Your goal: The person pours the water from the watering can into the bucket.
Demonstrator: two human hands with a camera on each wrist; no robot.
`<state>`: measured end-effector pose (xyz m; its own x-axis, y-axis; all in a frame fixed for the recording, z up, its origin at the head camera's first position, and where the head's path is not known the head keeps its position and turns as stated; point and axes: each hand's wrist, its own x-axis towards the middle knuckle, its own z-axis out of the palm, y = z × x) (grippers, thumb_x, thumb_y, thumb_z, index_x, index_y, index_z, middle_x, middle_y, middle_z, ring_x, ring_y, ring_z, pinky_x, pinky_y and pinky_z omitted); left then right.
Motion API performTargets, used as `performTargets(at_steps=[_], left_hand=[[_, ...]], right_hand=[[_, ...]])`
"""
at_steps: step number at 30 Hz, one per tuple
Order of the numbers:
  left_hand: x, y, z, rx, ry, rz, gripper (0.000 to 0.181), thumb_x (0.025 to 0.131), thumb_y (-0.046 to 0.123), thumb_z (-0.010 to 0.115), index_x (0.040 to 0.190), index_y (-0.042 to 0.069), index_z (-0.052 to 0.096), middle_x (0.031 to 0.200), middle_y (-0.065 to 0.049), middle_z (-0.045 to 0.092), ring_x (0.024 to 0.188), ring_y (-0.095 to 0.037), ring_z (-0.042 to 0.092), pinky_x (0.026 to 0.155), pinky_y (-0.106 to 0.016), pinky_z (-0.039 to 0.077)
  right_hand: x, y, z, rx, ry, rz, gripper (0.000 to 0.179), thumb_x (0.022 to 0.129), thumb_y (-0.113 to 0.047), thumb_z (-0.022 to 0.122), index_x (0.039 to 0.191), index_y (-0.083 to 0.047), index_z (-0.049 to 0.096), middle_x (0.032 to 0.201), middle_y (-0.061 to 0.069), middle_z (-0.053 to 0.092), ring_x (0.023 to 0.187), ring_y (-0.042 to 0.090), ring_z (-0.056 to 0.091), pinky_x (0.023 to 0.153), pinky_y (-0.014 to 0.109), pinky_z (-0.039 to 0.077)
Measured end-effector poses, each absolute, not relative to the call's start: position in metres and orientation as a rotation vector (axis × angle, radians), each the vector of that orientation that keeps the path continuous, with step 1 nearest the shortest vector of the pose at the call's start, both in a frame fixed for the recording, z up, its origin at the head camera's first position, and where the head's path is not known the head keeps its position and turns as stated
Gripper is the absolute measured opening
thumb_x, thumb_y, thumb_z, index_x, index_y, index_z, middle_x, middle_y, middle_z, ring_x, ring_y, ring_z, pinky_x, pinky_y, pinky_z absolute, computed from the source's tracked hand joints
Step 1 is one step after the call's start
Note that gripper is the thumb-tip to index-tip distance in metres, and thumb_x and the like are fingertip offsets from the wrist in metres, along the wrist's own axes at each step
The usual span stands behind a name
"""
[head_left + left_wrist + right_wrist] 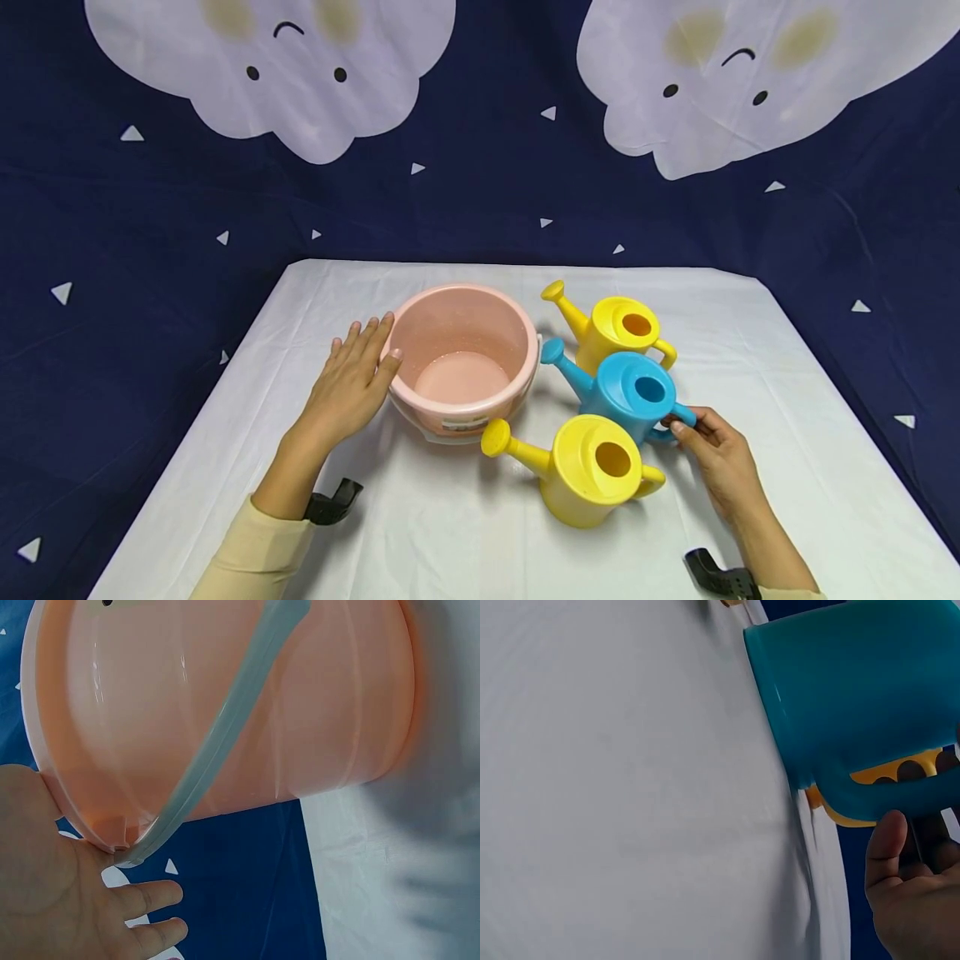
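My left hand, its fingers straight, rests against the left rim of a pink bucket. In the left wrist view the palm lies at the rim, beside the end of the bucket's pale grey carrying handle. My right hand grips the rear handle of a blue watering can, thumb on the near side and fingers behind it. That can stands between two yellow ones: one yellow watering can in front, another yellow watering can behind, partly hidden by the blue one.
All three spouts point left, towards the bucket. A white cloth covers the table. Behind it hangs a dark blue backdrop with white clouds and small triangles. Black wrist straps sit on the left wrist and right wrist.
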<state>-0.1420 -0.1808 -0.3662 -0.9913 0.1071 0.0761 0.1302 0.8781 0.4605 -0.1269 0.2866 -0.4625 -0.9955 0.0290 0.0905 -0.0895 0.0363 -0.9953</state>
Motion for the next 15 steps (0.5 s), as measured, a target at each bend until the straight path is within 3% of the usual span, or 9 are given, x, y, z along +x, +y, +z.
performTargets(at_steps=[8,15], left_hand=[[-0.143,-0.181,-0.366,-0.200,-2.983,-0.732,0.061,0.100,0.055,0.020,0.153,0.028,0.008,0.160,-0.009,0.012,0.149,-0.032,0.002,0.118,-0.056,0.001],[-0.142,-0.181,-0.366,-0.212,-2.980,-0.723,0.061,0.100,0.054,0.020,0.153,0.026,0.009,0.160,-0.009,0.012,0.149,-0.032,0.001,0.118,-0.057,-0.001]], right_hand=[[-0.128,0.289,-0.455,0.087,-2.206,2.058,0.021,0.093,-0.005,0.057,0.113,-0.006,0.059,0.099,-0.012,0.065,0.090,0.000,0.059,0.074,0.013,0.048],[-0.133,0.294,-0.446,0.103,-2.127,2.038,0.022,0.094,-0.004,0.055,0.115,-0.002,0.059,0.099,-0.010,0.069,0.091,0.001,0.060,0.073,0.013,0.047]])
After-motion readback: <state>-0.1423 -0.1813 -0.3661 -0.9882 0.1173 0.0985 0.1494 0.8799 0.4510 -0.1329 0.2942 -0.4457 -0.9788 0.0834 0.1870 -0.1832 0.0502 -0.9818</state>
